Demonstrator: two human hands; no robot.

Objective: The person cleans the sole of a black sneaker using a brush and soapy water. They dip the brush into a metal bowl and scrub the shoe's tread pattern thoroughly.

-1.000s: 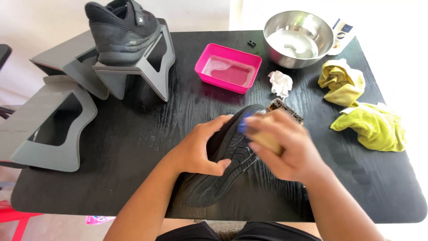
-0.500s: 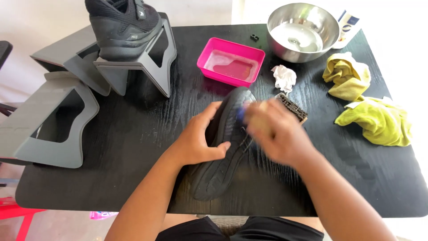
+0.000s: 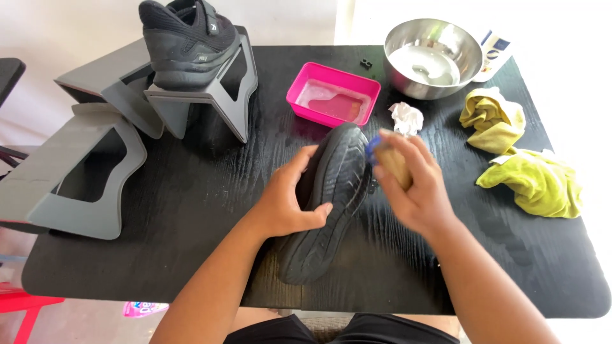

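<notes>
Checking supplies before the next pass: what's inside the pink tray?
The pink tray holds a shallow layer of cloudy, soapy-looking liquid, with its bottom showing through. Nothing solid is visible in it, and no hand covers any part.

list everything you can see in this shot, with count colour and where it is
table: 1, black, fills the view
shoe being held: 1, black, sole up, centre
shoe on stand: 1, black, top left
stands: 3, grey, left side
tray: 1, pink, holds liquid, behind the held shoe
bowl: 1, steel, top right
crumpled tissue: 1, white, beside tray
cloths: 2, yellow-green, right edge
brush: 1, tan with blue, against the sole
left hand: grips the held shoe
right hand: holds brush
</notes>
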